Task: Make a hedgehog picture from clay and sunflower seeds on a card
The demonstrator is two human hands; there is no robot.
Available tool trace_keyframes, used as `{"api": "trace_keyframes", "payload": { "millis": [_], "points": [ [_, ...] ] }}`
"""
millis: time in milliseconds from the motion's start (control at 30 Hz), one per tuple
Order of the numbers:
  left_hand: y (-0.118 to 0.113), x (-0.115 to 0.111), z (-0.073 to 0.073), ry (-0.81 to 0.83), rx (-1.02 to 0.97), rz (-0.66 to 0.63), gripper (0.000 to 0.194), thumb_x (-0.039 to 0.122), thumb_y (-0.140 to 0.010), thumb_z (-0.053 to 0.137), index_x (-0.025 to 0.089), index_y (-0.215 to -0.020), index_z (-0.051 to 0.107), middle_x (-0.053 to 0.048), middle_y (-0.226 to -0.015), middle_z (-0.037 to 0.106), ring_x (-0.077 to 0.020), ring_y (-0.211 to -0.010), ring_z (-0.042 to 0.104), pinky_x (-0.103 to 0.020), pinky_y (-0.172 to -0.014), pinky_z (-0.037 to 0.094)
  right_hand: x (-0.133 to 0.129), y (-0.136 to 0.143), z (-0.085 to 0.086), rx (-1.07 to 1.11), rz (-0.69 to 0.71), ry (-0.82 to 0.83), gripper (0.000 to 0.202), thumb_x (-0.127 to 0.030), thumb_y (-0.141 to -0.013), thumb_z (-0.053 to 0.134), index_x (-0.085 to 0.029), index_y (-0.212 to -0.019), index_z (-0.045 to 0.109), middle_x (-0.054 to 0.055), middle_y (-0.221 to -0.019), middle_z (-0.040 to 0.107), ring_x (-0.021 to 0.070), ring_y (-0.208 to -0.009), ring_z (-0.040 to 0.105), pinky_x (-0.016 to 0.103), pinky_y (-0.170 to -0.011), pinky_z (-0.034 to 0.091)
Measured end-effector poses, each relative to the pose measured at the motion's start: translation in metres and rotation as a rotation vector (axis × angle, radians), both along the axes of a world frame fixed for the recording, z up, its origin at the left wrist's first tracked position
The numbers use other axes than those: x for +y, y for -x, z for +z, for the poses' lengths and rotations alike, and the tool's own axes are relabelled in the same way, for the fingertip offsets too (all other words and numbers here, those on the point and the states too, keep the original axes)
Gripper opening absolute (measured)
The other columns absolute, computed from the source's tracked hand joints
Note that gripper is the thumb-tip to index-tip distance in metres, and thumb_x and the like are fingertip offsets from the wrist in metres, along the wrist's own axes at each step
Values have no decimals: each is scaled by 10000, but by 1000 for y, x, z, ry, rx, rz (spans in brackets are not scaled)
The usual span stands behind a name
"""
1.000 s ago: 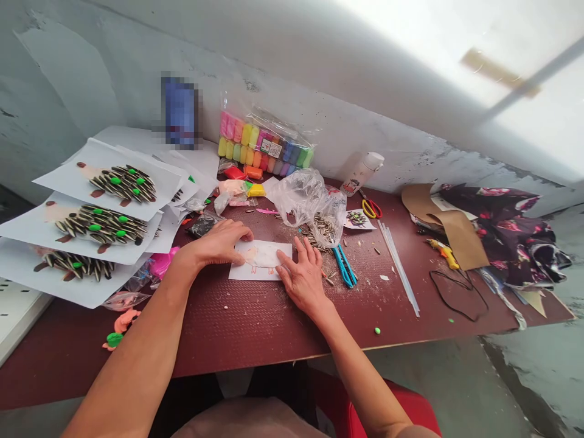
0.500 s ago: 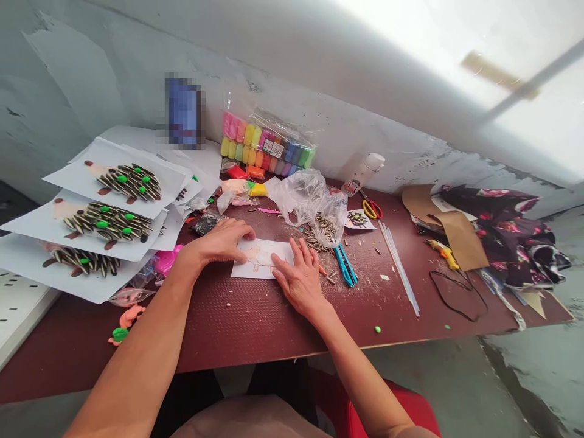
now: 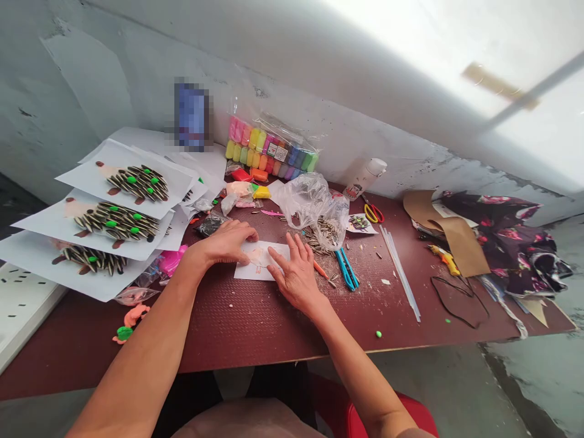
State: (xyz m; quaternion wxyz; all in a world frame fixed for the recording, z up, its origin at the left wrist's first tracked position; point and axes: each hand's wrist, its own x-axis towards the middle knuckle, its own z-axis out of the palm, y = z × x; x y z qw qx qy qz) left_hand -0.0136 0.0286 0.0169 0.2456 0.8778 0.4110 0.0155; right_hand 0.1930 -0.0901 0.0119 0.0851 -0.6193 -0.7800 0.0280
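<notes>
A small white card (image 3: 249, 272) lies on the table between my hands, with a flat pale beige patch and some orange-red lines on it. My left hand (image 3: 229, 243) rests at its left edge, thumb and fingers apart in a curve, thumb tip beside the pale patch. Over the card's right part my right hand (image 3: 298, 275) lies flat with fingers spread, holding nothing. Just right of it are an orange pen (image 3: 320, 269) and a blue utility knife (image 3: 347, 271). Behind it, sunflower seeds (image 3: 322, 232) spill from a clear plastic bag (image 3: 303, 198).
Stacked sheets with seed hedgehogs (image 3: 116, 222) stand at the left. A pack of coloured clay (image 3: 269, 149), a white bottle (image 3: 365, 178) and scissors (image 3: 374, 212) line the back. Glue sticks (image 3: 401, 274), a yellow glue gun (image 3: 446, 260) and floral cloth (image 3: 506, 237) lie rightward.
The fingers of my right hand have spread and shifted slightly on the card. My left hand has barely moved over it. The whole view has shifted a little.
</notes>
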Motion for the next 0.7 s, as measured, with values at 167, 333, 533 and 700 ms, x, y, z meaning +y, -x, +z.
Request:
{"api": "trace_keyframes", "payload": {
  "millis": [167, 333, 533, 700],
  "points": [
    [0, 1, 0, -1, 5, -9, 474, 304, -629, 689, 238, -1099, 678, -51, -1139, 663, -297, -1086, 554, -404, -991, 414, 9, 8, 2, -16, 23, 15, 417, -468, -1012, 570, -328, -1399, 639, 108, -1660, 358, 354, -1557, 250, 615, -1215, 245],
    [0, 1, -1, -1, 6, -9, 466, 319, -638, 697, 239, -1097, 675, -51, -1135, 665, -296, -1079, 552, -402, -983, 412, 8, 9, 3, 2, 19, 3, 384, -457, -1030, 535, -334, -1373, 659, 89, -1661, 359, 338, -1560, 245, 602, -1214, 254],
    [1, 2, -1, 5, 7, -14, 488, 321, -642, 707, 241, -1122, 675, -51, -1160, 664, -294, -1102, 548, -399, -1006, 397, -4, 12, 4, -4, 24, 37, 401, -432, -1004, 594, -325, -1387, 649, 92, -1672, 341, 351, -1566, 226, 602, -1221, 244],
    [1, 1, 1, 6, 11, -21, 500, 326, -641, 707, 231, -1130, 681, -59, -1167, 673, -295, -1101, 562, -408, -1014, 413, -11, 14, 9, 17, 53, 40, 351, -417, -1009, 588, -345, -1338, 685, 77, -1670, 346, 352, -1571, 210, 606, -1227, 226]
  ]
}}
